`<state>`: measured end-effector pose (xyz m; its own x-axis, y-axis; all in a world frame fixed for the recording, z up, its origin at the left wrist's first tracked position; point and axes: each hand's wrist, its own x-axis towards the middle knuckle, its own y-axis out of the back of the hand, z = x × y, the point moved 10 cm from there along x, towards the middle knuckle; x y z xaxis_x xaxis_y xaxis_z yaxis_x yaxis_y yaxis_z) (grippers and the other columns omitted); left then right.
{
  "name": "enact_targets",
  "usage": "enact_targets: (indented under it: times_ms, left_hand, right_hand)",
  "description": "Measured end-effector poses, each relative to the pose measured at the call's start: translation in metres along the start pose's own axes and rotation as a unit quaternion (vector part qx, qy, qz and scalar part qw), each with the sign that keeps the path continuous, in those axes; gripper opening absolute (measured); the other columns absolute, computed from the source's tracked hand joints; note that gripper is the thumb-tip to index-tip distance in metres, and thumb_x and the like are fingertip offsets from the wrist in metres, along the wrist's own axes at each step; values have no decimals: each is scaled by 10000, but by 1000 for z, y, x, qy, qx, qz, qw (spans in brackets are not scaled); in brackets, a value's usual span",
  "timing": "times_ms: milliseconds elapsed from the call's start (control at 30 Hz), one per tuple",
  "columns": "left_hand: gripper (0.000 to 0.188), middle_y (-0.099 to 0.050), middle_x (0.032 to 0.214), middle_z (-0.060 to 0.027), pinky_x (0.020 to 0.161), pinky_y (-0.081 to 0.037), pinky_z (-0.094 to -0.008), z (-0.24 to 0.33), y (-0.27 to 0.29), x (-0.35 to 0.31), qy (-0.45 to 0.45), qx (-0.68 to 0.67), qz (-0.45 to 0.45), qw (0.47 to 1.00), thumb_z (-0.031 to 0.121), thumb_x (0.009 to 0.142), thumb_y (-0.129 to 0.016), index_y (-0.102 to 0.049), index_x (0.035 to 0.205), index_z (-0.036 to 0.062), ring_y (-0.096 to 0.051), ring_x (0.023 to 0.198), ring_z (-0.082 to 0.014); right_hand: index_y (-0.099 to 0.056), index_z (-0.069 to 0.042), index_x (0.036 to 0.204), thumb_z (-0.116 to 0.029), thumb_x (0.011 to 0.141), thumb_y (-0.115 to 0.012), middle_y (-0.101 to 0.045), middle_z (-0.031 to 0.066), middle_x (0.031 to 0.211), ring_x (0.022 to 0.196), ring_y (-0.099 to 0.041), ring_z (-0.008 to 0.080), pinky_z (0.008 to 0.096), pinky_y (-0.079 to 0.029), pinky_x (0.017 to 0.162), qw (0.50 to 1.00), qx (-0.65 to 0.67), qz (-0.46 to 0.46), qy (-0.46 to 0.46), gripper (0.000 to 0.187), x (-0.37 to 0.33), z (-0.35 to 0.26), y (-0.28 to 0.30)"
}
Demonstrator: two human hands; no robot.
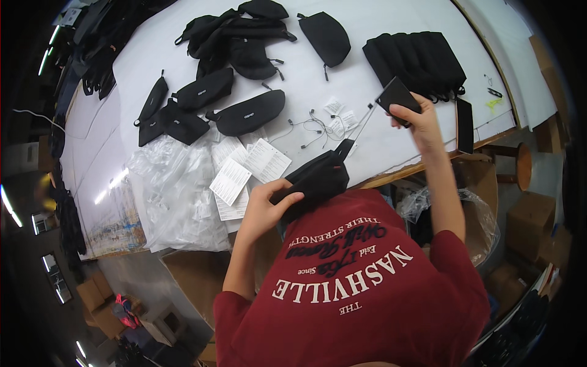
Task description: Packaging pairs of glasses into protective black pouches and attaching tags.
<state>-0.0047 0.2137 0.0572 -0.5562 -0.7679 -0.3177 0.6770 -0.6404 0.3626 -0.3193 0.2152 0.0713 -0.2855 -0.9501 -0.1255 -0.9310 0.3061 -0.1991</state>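
Note:
My left hand is closed on one end of a black zippered pouch, at the table's near edge against my shirt. The pouch's pull tab points up toward the right. My right hand pinches a flat black rectangular tag, raised to the right above the table. A thin cord stretches between the tag and the pouch's pull-tab end. Loose tag cords and small white packets lie just beyond the pouch.
Printed white sheets and a heap of clear plastic bags lie left of me. Black pouches are scattered farther back. A row of black pouches stands at the right. Below the table are a cardboard box and a wooden stool.

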Motion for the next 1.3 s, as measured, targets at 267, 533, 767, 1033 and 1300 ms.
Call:
enact_targets:
  times_ms: [267, 533, 767, 1033, 1300]
  left_hand:
    - [266, -563, 664, -67, 567, -388, -272, 3, 7, -2, -18, -27, -4, 999, 205, 839, -678, -568, 925, -21, -475, 617, -97]
    - [251, -602, 743, -142, 613, -425, -325, 29, -30, -6, -52, 36, -140, 988, 267, 921, -538, -538, 981, 23, -572, 654, -240]
    - [263, -577, 655, -144, 537, -408, -338, 40, -47, -3, -49, 55, -201, 977, 286, 902, -572, -535, 984, 38, -554, 557, -250]
    - [250, -639, 833, -153, 690, -472, -324, 42, -27, 15, -78, 134, -63, 986, 216, 841, -661, -608, 946, -5, -629, 750, -271]
    - [176, -596, 839, -92, 805, -442, -349, 75, -47, 11, -264, 209, -16, 941, 168, 781, -680, -617, 902, 58, -578, 855, -268]
  right_hand:
    - [-590, -47, 853, -56, 747, -747, -639, 78, 748, 613, -588, 112, 227, -419, 570, 990, -11, 117, 73, 190, 1, 2, 10]
    - [-560, -59, 801, -203, 849, -685, -566, 19, 722, 569, -464, 107, 210, -339, 496, 863, 465, 190, -47, 197, 14, 71, -4]
    - [-567, -79, 849, -310, 881, -639, -474, -22, 544, 409, -353, 45, 205, -231, 395, 906, 396, 142, -48, 245, 29, 84, -28]
    - [-661, -31, 633, -224, 838, -705, -434, -90, 519, 500, -351, 7, 223, -245, 433, 988, -122, -10, 92, 285, 15, 5, -50]
    - [-649, -47, 617, -440, 758, -684, -545, 140, 522, 494, -518, 322, 378, -401, 502, 810, -505, -297, 31, 419, -50, 44, -115]
